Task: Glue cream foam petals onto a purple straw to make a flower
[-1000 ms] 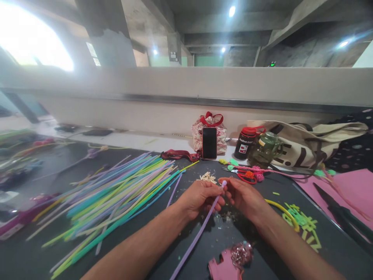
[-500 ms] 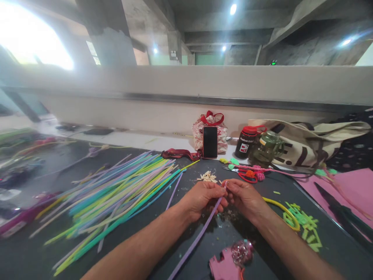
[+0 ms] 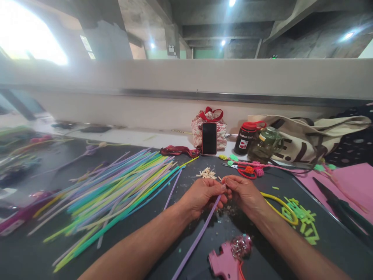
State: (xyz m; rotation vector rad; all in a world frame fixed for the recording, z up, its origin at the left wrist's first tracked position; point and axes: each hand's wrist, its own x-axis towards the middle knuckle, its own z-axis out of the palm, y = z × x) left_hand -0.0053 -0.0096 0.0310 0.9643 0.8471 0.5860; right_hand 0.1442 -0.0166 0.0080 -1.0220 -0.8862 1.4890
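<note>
My left hand and my right hand meet over the dark table, fingers pinched together on the top end of a long purple pipe cleaner. The stem runs down and left from my fingers toward the near edge. Its tip is hidden between my fingertips. Small crumbs of trimmed fuzz lie on the table just under my hands.
A big fan of coloured pipe cleaners lies left. A pink glue gun sits near the front edge. Green cut pieces, red scissors, a phone, a dark jar, a green jar and a canvas bag lie right and behind.
My hands have drawn closer together on the purple stem's tip, which now barely shows. The view has shifted slightly, bringing the glue gun further into sight.
</note>
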